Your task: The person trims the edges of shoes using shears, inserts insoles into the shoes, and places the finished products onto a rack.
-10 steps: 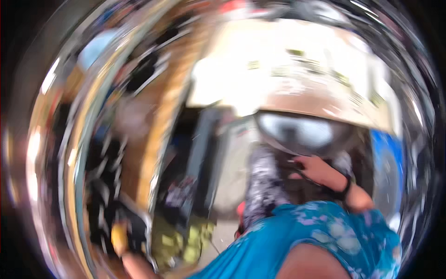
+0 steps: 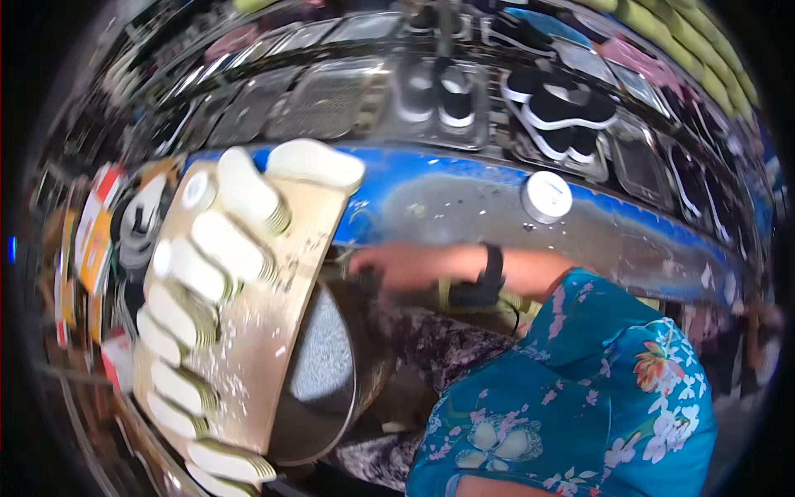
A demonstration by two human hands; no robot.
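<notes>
My right hand [image 2: 397, 267], with a black band at the wrist, reaches across between the blue-edged metal bench and my lap. Motion smears its fingers, and whether they hold anything is not visible. Just left of it is the edge of a wooden board [image 2: 257, 356]. Stacks of cream insoles [image 2: 219, 244] lie along the board, with a small white tub [image 2: 199, 191] at its far end. Below the hand, a large round bin [image 2: 352, 406] with a speckled grey-white area inside stands partly under the board. My left hand is out of the picture.
The blue-edged metal bench [image 2: 472, 215] runs to the right, with a round white-lidded tin [image 2: 548, 197] on it. Beyond are racks of metal trays [image 2: 323, 99] and black shoes with white soles [image 2: 571, 108]. Boxes [image 2: 95, 224] crowd the left side.
My view has swung to the right, bringing the metal bench and shoe racks into sight. My left hand, seen earlier at the lower left near something yellow, has left the picture.
</notes>
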